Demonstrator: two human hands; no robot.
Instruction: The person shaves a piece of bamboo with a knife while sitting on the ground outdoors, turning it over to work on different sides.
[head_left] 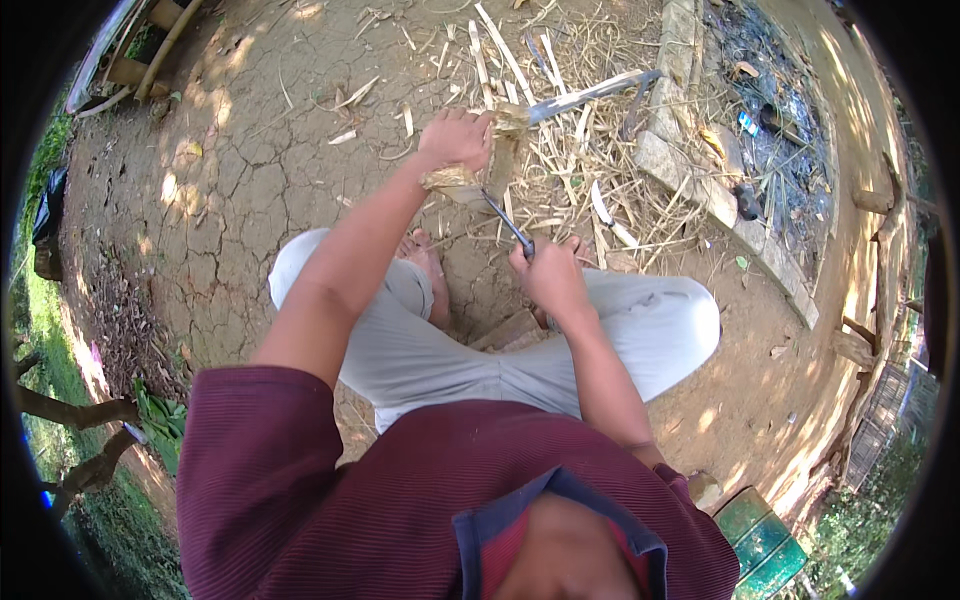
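Observation:
My left hand (pixel 457 137) is closed around a rough piece of wood (pixel 452 180) in front of my feet, though the wrist and fingers hide part of the grip. My right hand (pixel 553 277) is wrapped round the dark handle of a knife (pixel 508 219). Its narrow blade points up and left, with the tip at or close to the cut wood. Just right of my left hand stands a wooden post with a frayed top (pixel 512 118). A grey pole (pixel 592 97) reaches from that post toward the right.
Pale wood shavings and strips (pixel 565 170) litter the ground beyond my feet. A curved pale piece (pixel 605 212) lies among them. A concrete edging (pixel 735 220) borders ashes and rubbish (pixel 770 110) at right. A green box-like object (pixel 762 545) sits behind me on the right.

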